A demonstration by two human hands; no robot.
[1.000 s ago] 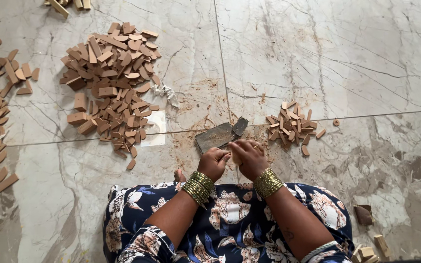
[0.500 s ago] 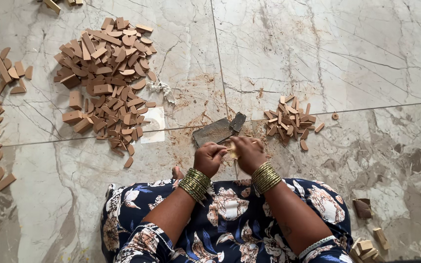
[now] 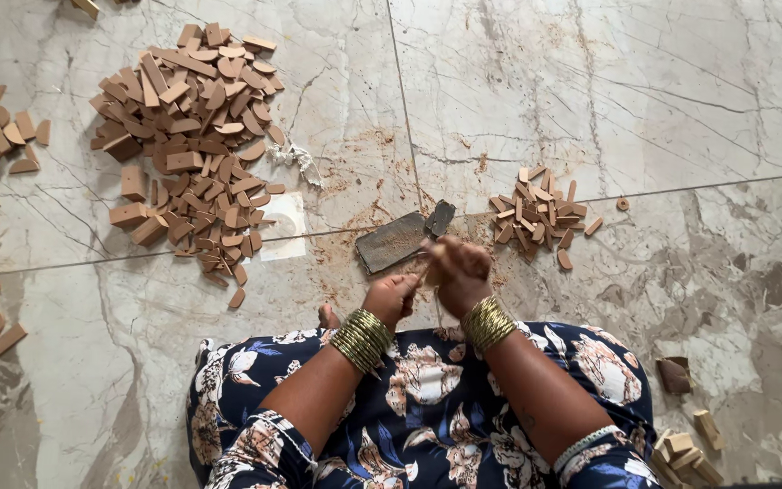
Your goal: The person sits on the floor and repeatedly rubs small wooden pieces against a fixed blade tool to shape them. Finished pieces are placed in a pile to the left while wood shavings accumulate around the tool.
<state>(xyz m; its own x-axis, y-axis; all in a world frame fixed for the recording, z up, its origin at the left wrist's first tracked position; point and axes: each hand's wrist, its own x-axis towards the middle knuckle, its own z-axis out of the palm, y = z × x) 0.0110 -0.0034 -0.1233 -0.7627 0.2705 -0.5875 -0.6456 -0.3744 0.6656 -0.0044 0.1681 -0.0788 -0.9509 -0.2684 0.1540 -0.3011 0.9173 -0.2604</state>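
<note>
Near your knees, your left hand (image 3: 393,297) and right hand (image 3: 460,270) pinch a small wooden piece (image 3: 427,272), mostly hidden, against the flat dark blade (image 3: 394,243). Fingers closed, blurred. Risk: a slip nicks fingertips, or flicks the piece toward the right pile (image 3: 540,215).

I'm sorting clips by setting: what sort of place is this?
Probably a home or small workshop floor used for handwork. A person sits on a marble-tile floor, with a big pile of wood pieces, a smaller pile and a flat dark block near both hands.
</note>
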